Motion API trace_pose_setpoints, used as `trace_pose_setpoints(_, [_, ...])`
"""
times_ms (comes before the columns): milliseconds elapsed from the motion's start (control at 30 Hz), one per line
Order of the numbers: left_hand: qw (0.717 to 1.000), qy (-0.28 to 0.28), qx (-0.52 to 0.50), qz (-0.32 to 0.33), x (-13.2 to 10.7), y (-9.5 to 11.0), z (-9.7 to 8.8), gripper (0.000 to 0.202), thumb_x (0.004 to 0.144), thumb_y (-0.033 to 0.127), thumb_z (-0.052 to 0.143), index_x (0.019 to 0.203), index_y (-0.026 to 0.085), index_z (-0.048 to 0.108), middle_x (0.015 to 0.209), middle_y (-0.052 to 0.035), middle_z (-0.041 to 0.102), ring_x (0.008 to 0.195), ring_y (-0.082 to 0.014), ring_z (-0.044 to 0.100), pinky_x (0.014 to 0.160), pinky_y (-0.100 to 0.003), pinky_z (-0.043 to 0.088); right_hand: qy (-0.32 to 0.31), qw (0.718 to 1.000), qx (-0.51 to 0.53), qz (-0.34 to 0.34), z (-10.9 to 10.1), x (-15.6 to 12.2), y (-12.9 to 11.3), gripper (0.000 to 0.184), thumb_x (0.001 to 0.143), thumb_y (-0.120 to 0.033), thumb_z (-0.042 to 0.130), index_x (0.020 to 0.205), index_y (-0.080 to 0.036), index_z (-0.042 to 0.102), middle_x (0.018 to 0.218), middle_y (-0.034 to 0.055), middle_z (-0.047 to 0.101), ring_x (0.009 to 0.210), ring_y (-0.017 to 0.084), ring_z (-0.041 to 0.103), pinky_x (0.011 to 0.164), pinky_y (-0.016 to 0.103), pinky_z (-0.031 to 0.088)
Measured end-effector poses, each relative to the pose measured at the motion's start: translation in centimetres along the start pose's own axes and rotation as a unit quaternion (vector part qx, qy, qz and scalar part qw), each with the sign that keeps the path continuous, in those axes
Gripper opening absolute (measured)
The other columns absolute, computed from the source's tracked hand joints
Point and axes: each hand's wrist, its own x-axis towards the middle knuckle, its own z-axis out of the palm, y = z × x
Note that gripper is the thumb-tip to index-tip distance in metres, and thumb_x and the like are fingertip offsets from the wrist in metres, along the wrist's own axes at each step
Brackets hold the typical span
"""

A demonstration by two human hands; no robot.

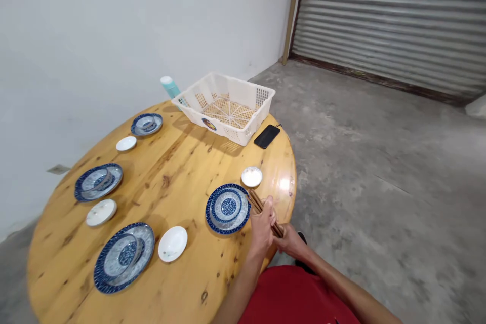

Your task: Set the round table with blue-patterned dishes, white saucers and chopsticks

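Observation:
My left hand (262,225) and my right hand (290,241) are both closed round a bundle of brown wooden chopsticks (258,203) at the near right edge of the round wooden table (178,172). The chopstick tips point away from me and reach the rim of a blue-patterned plate with a bowl (228,208) on it. A small white saucer (251,176) sits just beyond the tips.
Three more blue plate-and-bowl sets (124,256) (98,181) (146,124) lie around the table, each beside a white saucer (172,243). At the far edge stand a white plastic basket (226,106), a black phone (267,136) and a teal bottle (169,86). Concrete floor lies to the right.

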Motion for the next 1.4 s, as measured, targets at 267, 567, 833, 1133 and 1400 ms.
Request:
trace_pose_setpoints(267, [0.971, -0.061, -0.179, -0.146, 3.1, -2.2, 8.2, 0.055, 0.066, 0.047, 0.085, 0.063, 0.020, 0.037, 0.043, 0.0135, 0.026, 0.037, -0.0015, 0.020, 0.037, -0.016, 0.022, -0.125, 0.984, 0.126, -0.002, -11.3, -4.9, -1.6, 0.048, 0.086, -0.065, 0.059, 0.079, -0.021, 0.044, 0.053, -0.0085, 0.046, 0.036, 0.004, 0.032, 0.035, 0.018, 0.025])
trace_pose_setpoints(567, [0.966, -0.067, -0.225, -0.108, 4.3, -4.2, 17.6, 0.051, 0.071, 0.041, 0.085, 0.066, 0.019, 0.039, 0.044, 0.0135, 0.030, 0.034, -0.0001, 0.021, 0.035, -0.014, 0.023, -0.198, 0.941, 0.268, 0.051, -21.4, -6.0, -2.6, 0.052, 0.083, -0.069, 0.062, 0.091, -0.019, 0.051, 0.056, -0.0093, 0.048, 0.033, 0.001, 0.023, 0.031, 0.015, 0.022])
trace_pose_setpoints(833, [0.971, 0.020, -0.235, -0.032, 4.7, -2.2, 16.4, 0.050, 0.075, 0.044, 0.082, 0.066, 0.019, 0.039, 0.044, 0.0133, 0.031, 0.032, 0.0006, 0.021, 0.033, -0.012, 0.022, -0.292, 0.917, 0.268, 0.042, -21.4, -2.9, -4.0, 0.050, 0.087, -0.067, 0.057, 0.094, -0.018, 0.053, 0.058, -0.0089, 0.047, 0.034, 0.002, 0.023, 0.032, 0.016, 0.023])
trace_pose_setpoints(1133, [0.964, 0.137, -0.223, 0.049, 9.4, 0.9, 13.1, 0.057, 0.068, 0.058, 0.081, 0.066, 0.020, 0.039, 0.043, 0.0128, 0.032, 0.032, -0.0005, 0.025, 0.033, -0.014, 0.023, -0.239, 0.962, -0.036, -0.126, -19.4, 4.1, -7.3, 0.047, 0.096, -0.065, 0.038, 0.080, -0.021, 0.044, 0.060, -0.0051, 0.046, 0.048, 0.008, 0.040, 0.047, 0.023, 0.031])
trace_pose_setpoints(1400, [0.952, 0.151, -0.253, 0.085, 11.3, 3.9, 8.9, 0.056, 0.070, 0.055, 0.081, 0.063, 0.019, 0.039, 0.044, 0.0121, 0.033, 0.032, -0.0001, 0.026, 0.034, -0.015, 0.022, -0.223, 0.939, -0.172, -0.197, -16.3, 8.0, -9.1, 0.025, 0.100, -0.044, 0.040, 0.088, -0.023, 0.043, 0.071, -0.0023, 0.048, 0.063, 0.013, 0.043, 0.061, 0.027, 0.031])
